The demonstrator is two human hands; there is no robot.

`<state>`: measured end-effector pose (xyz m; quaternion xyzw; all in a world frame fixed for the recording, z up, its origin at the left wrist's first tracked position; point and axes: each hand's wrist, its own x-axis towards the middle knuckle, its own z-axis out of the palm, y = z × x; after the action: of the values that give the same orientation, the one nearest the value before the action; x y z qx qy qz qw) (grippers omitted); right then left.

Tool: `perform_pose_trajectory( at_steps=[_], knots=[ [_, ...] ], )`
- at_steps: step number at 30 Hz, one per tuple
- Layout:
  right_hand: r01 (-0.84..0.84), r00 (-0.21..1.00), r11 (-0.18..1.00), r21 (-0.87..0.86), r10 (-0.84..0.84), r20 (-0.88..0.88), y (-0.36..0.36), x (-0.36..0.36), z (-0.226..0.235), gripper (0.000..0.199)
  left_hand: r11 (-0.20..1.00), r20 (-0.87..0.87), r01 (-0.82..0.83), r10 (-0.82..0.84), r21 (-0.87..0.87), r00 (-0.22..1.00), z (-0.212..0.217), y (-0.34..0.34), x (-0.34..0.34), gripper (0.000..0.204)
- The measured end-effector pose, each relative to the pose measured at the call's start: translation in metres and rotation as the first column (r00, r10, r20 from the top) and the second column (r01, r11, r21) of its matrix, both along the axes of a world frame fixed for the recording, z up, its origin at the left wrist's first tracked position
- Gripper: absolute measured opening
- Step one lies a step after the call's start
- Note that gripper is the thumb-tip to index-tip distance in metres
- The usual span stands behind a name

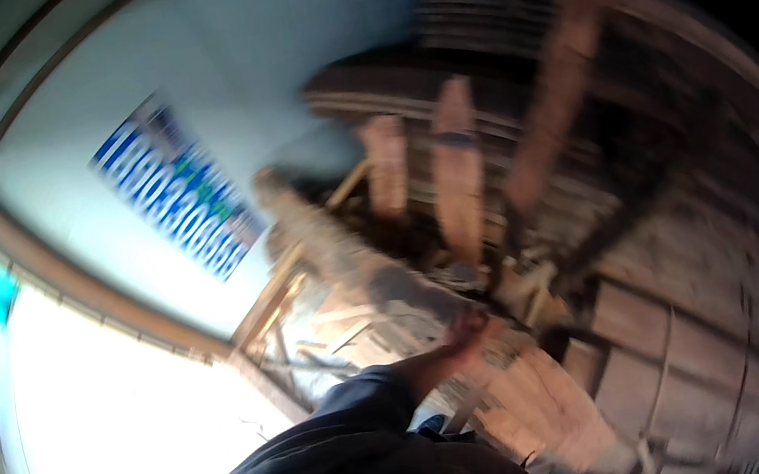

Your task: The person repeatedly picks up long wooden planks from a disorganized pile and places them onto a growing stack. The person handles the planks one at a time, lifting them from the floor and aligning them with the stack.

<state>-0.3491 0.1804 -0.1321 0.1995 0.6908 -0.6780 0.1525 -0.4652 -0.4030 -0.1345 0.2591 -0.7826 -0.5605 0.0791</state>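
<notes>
My left hand (466,333) reaches out from a dark sleeve (359,408) and is at a long, rough slab of wood (541,401). It seems to touch the slab's upper edge, but motion blur hides the fingers and anything they may hold. Bark-like, uneven wood (313,233) stretches from there toward the wall, while the near part is paler and smoother. No part of my right hand shows.
Upright boards (458,177) stand beyond the slab, with wood scraps around them. Stacked planks (695,354) lie to the right. A blue-and-white poster (178,186) hangs on the pale wall (235,49). Bright light fills an opening (130,433) at the left.
</notes>
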Motion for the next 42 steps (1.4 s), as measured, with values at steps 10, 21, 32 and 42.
perform_pose_trajectory(
  at_steps=[10, 21, 32, 42],
  knots=[
    [-0.284, 0.956, 0.925, -0.251, 0.292, -0.009, -0.062, -0.104, -0.021, 0.035, 0.493, 0.432, 0.518, -0.286, -0.699, 0.855, -0.027, -0.016, 0.018, 0.062],
    [-0.495, 0.848, 0.807, -0.322, 0.529, 0.021, -0.103, -0.184, -0.061, 0.036, 0.682, 0.305, 0.464, -0.350, -0.566, 0.886, 0.018, -0.021, 0.026, 0.073],
    [-0.604, 0.791, 0.771, -0.202, 0.612, -0.027, -0.179, -0.202, -0.046, 0.036, 0.902, 0.375, 0.190, -0.035, -0.387, 0.926, 0.033, -0.143, 0.138, 0.085],
    [-0.653, 0.752, 0.738, -0.169, 0.658, -0.031, -0.189, -0.215, -0.047, 0.036, 0.168, 0.215, -0.654, 0.977, -0.737, 0.010, 0.533, -0.343, 0.693, 0.097]
  ],
)
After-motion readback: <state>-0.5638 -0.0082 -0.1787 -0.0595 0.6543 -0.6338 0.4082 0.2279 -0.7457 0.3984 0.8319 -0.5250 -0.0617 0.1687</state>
